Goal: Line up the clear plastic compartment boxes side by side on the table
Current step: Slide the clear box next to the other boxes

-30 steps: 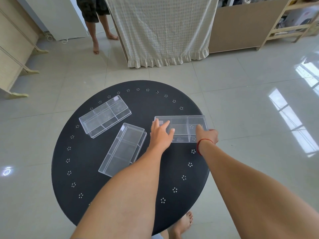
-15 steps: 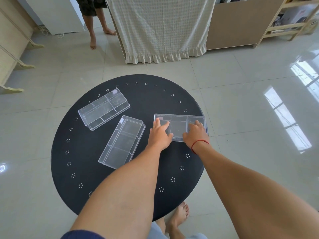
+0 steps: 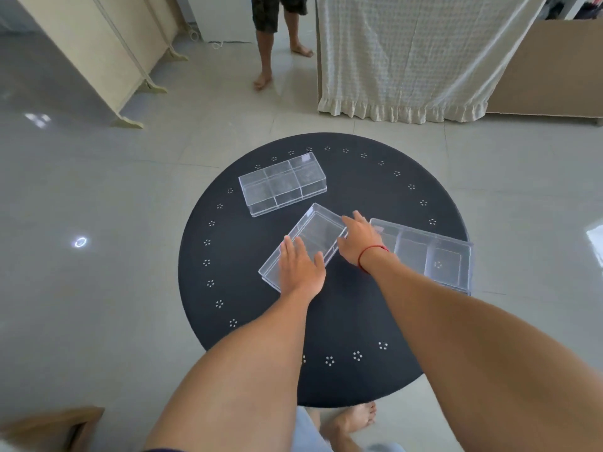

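Observation:
Three clear plastic compartment boxes lie on a round black table (image 3: 342,321). The far box (image 3: 282,184) sits at the back left, slightly skewed. The middle box (image 3: 315,233) lies diagonally in the centre. My left hand (image 3: 300,267) rests flat over its near end, and my right hand (image 3: 359,243) presses against its far right corner. The right box (image 3: 434,256) lies at the table's right edge, partly behind my right wrist, with no hand on it.
A person stands barefoot on the tiled floor beyond the table (image 3: 277,44). A cloth-draped cabinet (image 3: 408,60) is at the back right, and a cream panel on feet (image 3: 98,60) at the back left. My own feet (image 3: 352,419) show under the near table edge.
Both hands have left the right box and moved left onto the diagonal middle box. The view has swung left, so the table now sits further right in the frame.

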The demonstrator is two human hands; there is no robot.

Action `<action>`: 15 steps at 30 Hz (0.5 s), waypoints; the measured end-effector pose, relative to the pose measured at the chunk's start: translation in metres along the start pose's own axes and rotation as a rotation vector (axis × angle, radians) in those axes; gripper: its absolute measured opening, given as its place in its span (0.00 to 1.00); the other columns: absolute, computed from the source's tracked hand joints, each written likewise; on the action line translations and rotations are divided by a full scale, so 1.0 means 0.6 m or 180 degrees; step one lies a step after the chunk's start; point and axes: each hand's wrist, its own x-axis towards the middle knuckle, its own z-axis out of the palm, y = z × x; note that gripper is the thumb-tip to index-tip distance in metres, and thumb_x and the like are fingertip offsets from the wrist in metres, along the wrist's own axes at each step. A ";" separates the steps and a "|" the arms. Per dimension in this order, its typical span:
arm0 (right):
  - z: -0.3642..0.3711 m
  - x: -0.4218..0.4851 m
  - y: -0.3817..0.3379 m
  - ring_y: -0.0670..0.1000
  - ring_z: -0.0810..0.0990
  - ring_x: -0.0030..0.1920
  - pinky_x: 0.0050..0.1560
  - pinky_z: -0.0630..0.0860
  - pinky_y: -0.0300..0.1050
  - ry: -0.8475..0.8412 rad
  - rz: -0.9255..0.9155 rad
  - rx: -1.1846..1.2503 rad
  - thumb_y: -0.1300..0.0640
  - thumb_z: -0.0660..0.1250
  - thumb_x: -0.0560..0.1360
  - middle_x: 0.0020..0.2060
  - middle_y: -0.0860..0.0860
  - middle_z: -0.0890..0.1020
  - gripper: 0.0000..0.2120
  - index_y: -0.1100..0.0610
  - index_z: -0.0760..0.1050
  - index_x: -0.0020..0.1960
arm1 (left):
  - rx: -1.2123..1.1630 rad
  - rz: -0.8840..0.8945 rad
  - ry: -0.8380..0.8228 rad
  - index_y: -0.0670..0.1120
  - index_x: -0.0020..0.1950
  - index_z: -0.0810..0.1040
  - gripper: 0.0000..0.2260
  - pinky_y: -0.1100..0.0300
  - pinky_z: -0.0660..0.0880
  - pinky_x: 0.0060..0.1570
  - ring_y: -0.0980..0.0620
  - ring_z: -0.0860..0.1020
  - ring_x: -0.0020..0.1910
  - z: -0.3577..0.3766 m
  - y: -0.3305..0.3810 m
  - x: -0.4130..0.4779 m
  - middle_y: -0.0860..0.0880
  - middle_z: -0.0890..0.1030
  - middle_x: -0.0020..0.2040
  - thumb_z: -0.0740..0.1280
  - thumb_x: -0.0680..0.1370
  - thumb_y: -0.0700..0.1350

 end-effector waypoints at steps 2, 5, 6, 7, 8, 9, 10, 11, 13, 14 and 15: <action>0.015 0.014 -0.022 0.58 0.53 0.79 0.76 0.58 0.58 -0.0168 -0.0052 -0.0035 0.60 0.59 0.79 0.80 0.56 0.52 0.27 0.55 0.59 0.77 | -0.0048 0.0043 -0.0105 0.44 0.80 0.49 0.27 0.52 0.51 0.77 0.50 0.42 0.80 -0.007 -0.017 0.006 0.47 0.43 0.81 0.51 0.84 0.53; 0.029 0.030 -0.037 0.57 0.53 0.79 0.76 0.58 0.58 -0.0208 0.0076 0.0035 0.57 0.60 0.78 0.80 0.55 0.51 0.28 0.54 0.58 0.77 | -0.0235 0.0277 -0.0063 0.46 0.80 0.55 0.25 0.53 0.51 0.77 0.52 0.44 0.80 -0.025 -0.036 0.026 0.49 0.46 0.81 0.52 0.84 0.52; 0.031 0.036 -0.040 0.57 0.54 0.79 0.75 0.59 0.58 -0.0174 0.0162 0.0111 0.56 0.61 0.78 0.79 0.55 0.53 0.29 0.54 0.58 0.77 | -0.0272 0.0368 -0.0041 0.46 0.79 0.57 0.24 0.54 0.51 0.77 0.52 0.45 0.80 -0.032 -0.043 0.036 0.50 0.48 0.81 0.53 0.84 0.52; 0.033 0.040 -0.041 0.58 0.56 0.78 0.74 0.61 0.58 -0.0130 0.0260 0.0221 0.54 0.61 0.77 0.79 0.56 0.55 0.29 0.55 0.58 0.77 | -0.0285 0.0463 -0.0038 0.47 0.79 0.59 0.23 0.54 0.52 0.77 0.52 0.47 0.80 -0.040 -0.051 0.045 0.50 0.50 0.81 0.54 0.84 0.52; 0.036 0.045 -0.043 0.60 0.60 0.76 0.72 0.64 0.58 -0.0083 0.0352 0.0351 0.53 0.62 0.77 0.77 0.57 0.59 0.29 0.57 0.59 0.76 | -0.0274 0.0564 -0.0053 0.47 0.78 0.61 0.23 0.54 0.53 0.76 0.52 0.48 0.80 -0.047 -0.060 0.055 0.50 0.51 0.81 0.56 0.83 0.51; 0.039 0.048 -0.045 0.61 0.65 0.73 0.69 0.66 0.59 -0.0053 0.0435 0.0476 0.53 0.62 0.76 0.75 0.58 0.63 0.29 0.58 0.59 0.75 | -0.0235 0.0666 -0.0089 0.47 0.78 0.62 0.23 0.53 0.54 0.76 0.52 0.49 0.80 -0.056 -0.068 0.065 0.50 0.53 0.81 0.57 0.83 0.50; 0.042 0.050 -0.049 0.63 0.68 0.70 0.67 0.68 0.59 -0.0040 0.0508 0.0564 0.52 0.62 0.76 0.72 0.59 0.66 0.29 0.58 0.59 0.74 | -0.0172 0.0759 -0.0136 0.47 0.78 0.63 0.23 0.53 0.56 0.76 0.52 0.50 0.80 -0.065 -0.076 0.076 0.51 0.54 0.81 0.59 0.83 0.50; 0.045 0.051 -0.053 0.63 0.70 0.68 0.66 0.70 0.58 -0.0037 0.0584 0.0602 0.52 0.62 0.76 0.70 0.59 0.69 0.30 0.58 0.57 0.75 | -0.0108 0.0835 -0.0172 0.48 0.77 0.63 0.23 0.52 0.58 0.75 0.53 0.51 0.80 -0.074 -0.081 0.087 0.51 0.55 0.80 0.60 0.82 0.49; 0.054 0.052 -0.062 0.64 0.72 0.67 0.64 0.71 0.59 -0.0055 0.0780 0.0603 0.49 0.61 0.77 0.68 0.60 0.71 0.32 0.58 0.55 0.76 | -0.0055 0.0935 -0.0175 0.48 0.76 0.66 0.22 0.51 0.60 0.74 0.53 0.52 0.80 -0.091 -0.086 0.102 0.52 0.57 0.80 0.60 0.82 0.48; 0.059 0.051 -0.067 0.64 0.72 0.67 0.64 0.72 0.59 -0.0075 0.0887 0.0597 0.47 0.60 0.77 0.68 0.61 0.71 0.32 0.58 0.56 0.76 | -0.0076 0.0942 -0.0126 0.48 0.76 0.67 0.21 0.51 0.61 0.73 0.53 0.52 0.80 -0.097 -0.086 0.107 0.52 0.58 0.80 0.60 0.82 0.48; 0.065 0.052 -0.071 0.64 0.73 0.66 0.63 0.72 0.59 -0.0091 0.0991 0.0597 0.44 0.59 0.77 0.67 0.61 0.72 0.31 0.59 0.58 0.74 | -0.0123 0.0913 -0.0034 0.48 0.75 0.67 0.21 0.52 0.61 0.72 0.53 0.52 0.80 -0.101 -0.086 0.112 0.51 0.57 0.80 0.60 0.82 0.47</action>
